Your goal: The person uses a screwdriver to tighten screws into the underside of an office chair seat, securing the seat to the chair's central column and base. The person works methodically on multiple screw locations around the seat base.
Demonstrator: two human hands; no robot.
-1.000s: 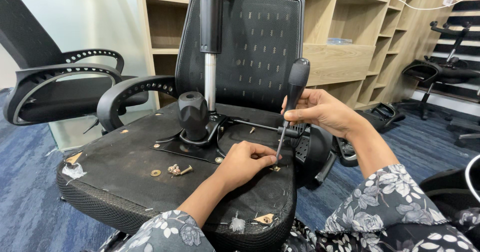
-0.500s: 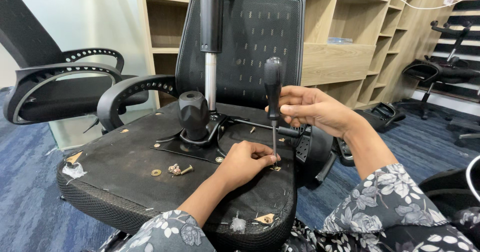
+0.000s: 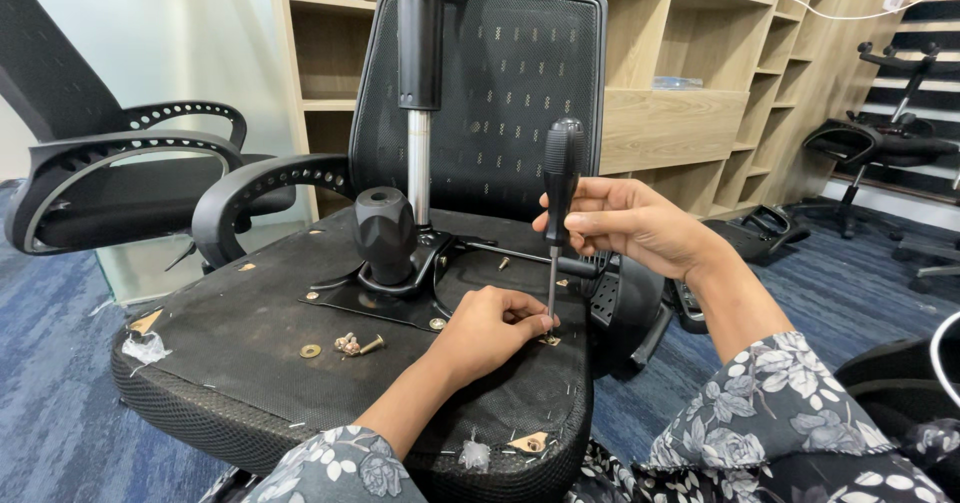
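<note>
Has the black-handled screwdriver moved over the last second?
Yes. The black-handled screwdriver swung from a rightward lean to upright, its handle shifting left toward the silver chair column; tip stayed put.

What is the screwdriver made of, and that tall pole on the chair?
The screwdriver seems to have a black plastic or rubbery handle, matte with dull glints, and a thin grey metal shaft. The pole looks like polished metal: its lower part is silvery and shiny, its upper sleeve black.

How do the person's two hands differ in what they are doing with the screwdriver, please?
The right hand is raised, gripping the screwdriver by its black handle, while the left hand rests low on the upturned chair seat, fingers pinched at the tip. Both hands are bare and steady the upright tool.
</note>
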